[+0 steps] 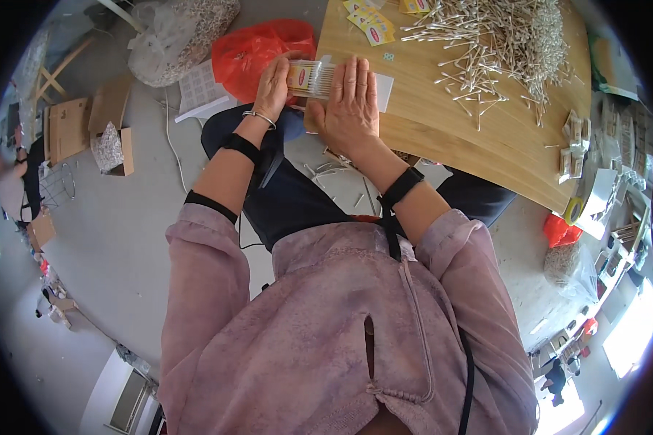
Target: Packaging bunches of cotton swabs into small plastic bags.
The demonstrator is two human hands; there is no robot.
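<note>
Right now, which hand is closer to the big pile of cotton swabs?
The right hand. It's left of the pile of swabs, at one end of the clear pack; the left hand is farther left, at the pack's other end.

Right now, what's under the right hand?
Swabs show at the left edge of the right hand, and a white card at its right. The hand covers whatever is directly underneath, so I can't tell.

Grey floor [134, 239], wooden table [450, 152], bright window [633, 330] rightward.
</note>
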